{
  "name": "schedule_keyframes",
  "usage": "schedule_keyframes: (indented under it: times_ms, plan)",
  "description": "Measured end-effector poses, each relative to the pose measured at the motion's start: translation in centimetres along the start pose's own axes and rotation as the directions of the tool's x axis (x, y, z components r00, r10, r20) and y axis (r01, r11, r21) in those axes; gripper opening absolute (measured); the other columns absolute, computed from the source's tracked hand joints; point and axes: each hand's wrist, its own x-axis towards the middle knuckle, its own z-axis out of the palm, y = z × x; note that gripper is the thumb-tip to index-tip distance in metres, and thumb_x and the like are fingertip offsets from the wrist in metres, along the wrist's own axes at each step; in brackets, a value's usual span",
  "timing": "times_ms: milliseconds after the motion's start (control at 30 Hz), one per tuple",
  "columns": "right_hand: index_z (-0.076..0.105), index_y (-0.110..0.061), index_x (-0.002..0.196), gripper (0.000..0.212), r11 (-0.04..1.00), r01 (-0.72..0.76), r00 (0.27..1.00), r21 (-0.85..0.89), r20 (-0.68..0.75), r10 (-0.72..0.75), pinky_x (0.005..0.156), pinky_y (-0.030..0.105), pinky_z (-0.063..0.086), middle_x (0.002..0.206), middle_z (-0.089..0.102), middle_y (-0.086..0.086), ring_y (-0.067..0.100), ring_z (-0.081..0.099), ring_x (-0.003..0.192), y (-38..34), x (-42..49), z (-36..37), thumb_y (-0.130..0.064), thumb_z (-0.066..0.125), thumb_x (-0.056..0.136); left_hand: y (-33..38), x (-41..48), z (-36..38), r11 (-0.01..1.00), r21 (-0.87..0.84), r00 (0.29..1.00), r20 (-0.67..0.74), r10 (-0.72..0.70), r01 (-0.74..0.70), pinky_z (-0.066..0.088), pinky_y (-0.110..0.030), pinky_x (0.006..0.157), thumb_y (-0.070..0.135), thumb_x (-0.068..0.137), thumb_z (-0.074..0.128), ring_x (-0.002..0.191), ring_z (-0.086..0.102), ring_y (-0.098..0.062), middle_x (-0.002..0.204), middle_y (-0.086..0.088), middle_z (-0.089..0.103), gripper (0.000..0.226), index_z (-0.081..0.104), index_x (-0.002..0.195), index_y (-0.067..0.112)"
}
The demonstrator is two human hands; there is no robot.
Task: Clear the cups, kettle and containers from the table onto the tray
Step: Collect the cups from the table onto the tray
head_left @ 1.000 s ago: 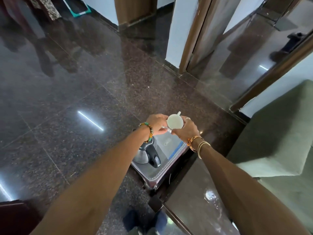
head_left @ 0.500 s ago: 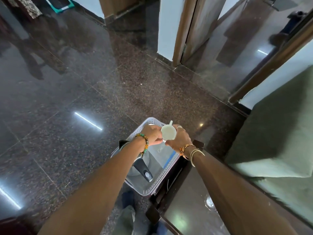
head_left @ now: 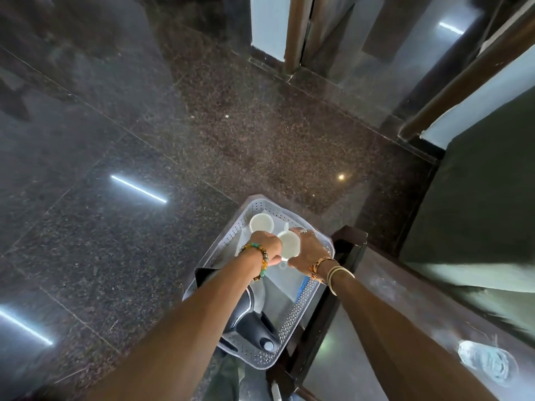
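Observation:
A white cup [head_left: 289,243] is held over the grey perforated tray [head_left: 299,303], gripped between my left hand [head_left: 267,247] and my right hand [head_left: 311,250] from either side. A second white cup [head_left: 261,223] stands in the tray's far corner, just beyond the held one. The kettle [head_left: 251,319], with its black handle, lies in the near part of the tray, partly hidden under my left forearm. The tray rests on a dark stool beside the table [head_left: 405,328].
The glossy dark table runs along the right, with a wet ring mark [head_left: 486,361] near its front. A green sofa [head_left: 477,227] stands beyond it. Dark polished granite floor [head_left: 144,140] spreads to the left and ahead, with a doorway at the top.
The view has tipped down, so the whole tray and a second cup in its far corner now show. Both hands still hold the cup, now lower over the tray.

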Motion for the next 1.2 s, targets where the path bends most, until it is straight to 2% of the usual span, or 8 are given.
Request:
schedule_keyframes:
  times_ms: [100, 167, 267, 567, 700, 833, 933, 1200]
  plan:
    - [0.04, -0.012, 0.14, 0.068, 0.999, 0.009, 1.0, -0.039, 0.014, -0.009, 0.109, 0.031, 0.036, 0.137, 0.05, 0.011, 0.026, 0.044, 0.131, 0.4, 2.0, 0.7, -0.016, 0.07, 0.08, -0.3, 2.3, 0.5, 0.954, -0.273, 0.992, 0.036, -0.121, 0.127, 0.044, -0.033, 0.101, 0.026, 0.097, 0.05, 0.12, 0.055, -0.028, 0.125, -0.013, 0.061, 0.034, 0.063, 0.116, 0.002]
    - [0.034, -0.011, 0.145, 0.069, 0.999, -0.018, 1.0, -0.038, 0.02, 0.018, 0.11, 0.033, 0.036, 0.141, 0.045, 0.012, 0.028, 0.043, 0.132, 0.5, 3.0, 1.1, -0.012, 0.065, 0.083, -0.5, 3.8, 1.1, 0.759, -0.599, 0.965, 0.12, -0.232, 0.257, 0.051, -0.034, 0.095, 0.008, 0.094, 0.053, 0.118, 0.058, -0.03, 0.127, -0.018, 0.059, 0.032, 0.057, 0.123, -0.003]
    - [0.032, -0.008, 0.144, 0.063, 0.997, -0.041, 0.999, -0.073, 0.018, 0.042, 0.11, 0.033, 0.036, 0.139, 0.046, 0.016, 0.03, 0.042, 0.133, 0.4, 4.2, 1.9, -0.007, 0.06, 0.087, -1.1, 5.2, 1.8, 0.651, -0.699, 0.946, 0.125, -0.298, 0.297, 0.054, -0.035, 0.091, -0.01, 0.083, 0.052, 0.111, 0.061, -0.031, 0.116, -0.021, 0.064, 0.033, 0.059, 0.115, -0.008]
    - [0.023, -0.013, 0.152, 0.084, 0.983, -0.16, 0.981, 0.094, -0.1, 0.169, 0.106, 0.043, 0.041, 0.146, 0.041, 0.01, 0.03, 0.042, 0.136, 0.0, 3.8, 3.3, 0.002, 0.062, 0.08, -1.1, 6.2, 1.8, 0.674, -0.675, 0.952, 0.165, -0.256, 0.298, 0.059, -0.033, 0.076, -0.008, 0.076, 0.056, 0.104, 0.062, -0.033, 0.115, -0.025, 0.062, 0.041, 0.057, 0.117, -0.01]
    - [0.03, -0.007, 0.145, 0.079, 0.983, -0.165, 0.983, 0.077, -0.074, 0.171, 0.103, 0.042, 0.041, 0.145, 0.036, 0.011, 0.035, 0.046, 0.131, 0.1, 2.3, 3.1, 0.001, 0.067, 0.076, -0.9, 5.5, 1.6, 0.744, -0.616, 0.963, 0.101, -0.25, 0.258, 0.054, -0.017, 0.049, -0.007, 0.078, 0.057, 0.109, 0.061, -0.032, 0.117, -0.025, 0.062, 0.041, 0.055, 0.119, -0.011]
    - [0.025, -0.013, 0.15, 0.081, 0.987, -0.132, 0.988, 0.096, -0.069, 0.139, 0.107, 0.039, 0.037, 0.148, 0.034, 0.01, 0.033, 0.042, 0.134, 0.6, -0.2, 1.6, -0.002, 0.063, 0.079, -0.7, 3.8, 0.8, 0.72, -0.654, 0.971, 0.118, -0.208, 0.234, 0.058, -0.034, 0.074, -0.005, 0.078, 0.055, 0.109, 0.06, -0.034, 0.116, -0.032, 0.057, 0.043, 0.056, 0.121, -0.007]
    - [0.025, -0.015, 0.15, 0.079, 0.989, -0.119, 0.986, 0.088, -0.109, 0.129, 0.108, 0.039, 0.039, 0.148, 0.035, 0.01, 0.034, 0.045, 0.132, 0.9, -3.0, -0.8, -0.006, 0.06, 0.079, 0.6, 1.1, -0.2, 0.726, -0.671, 0.988, 0.079, -0.134, 0.152, 0.051, -0.025, 0.059, -0.006, 0.081, 0.054, 0.089, 0.057, -0.026, 0.114, -0.036, 0.056, 0.038, 0.06, 0.118, -0.006]
    - [0.03, -0.02, 0.149, 0.077, 0.996, 0.008, 0.967, 0.086, -0.253, 0.014, 0.107, 0.041, 0.041, 0.147, 0.038, 0.01, 0.033, 0.048, 0.129, 0.9, -13.1, -8.3, -0.023, 0.066, 0.08, 5.5, -9.7, -1.8, 0.897, -0.42, 0.991, -0.07, 0.117, -0.136, 0.053, -0.042, 0.092, 0.002, 0.085, 0.059, 0.11, 0.061, -0.038, 0.118, -0.026, 0.062, 0.034, 0.06, 0.119, 0.001]
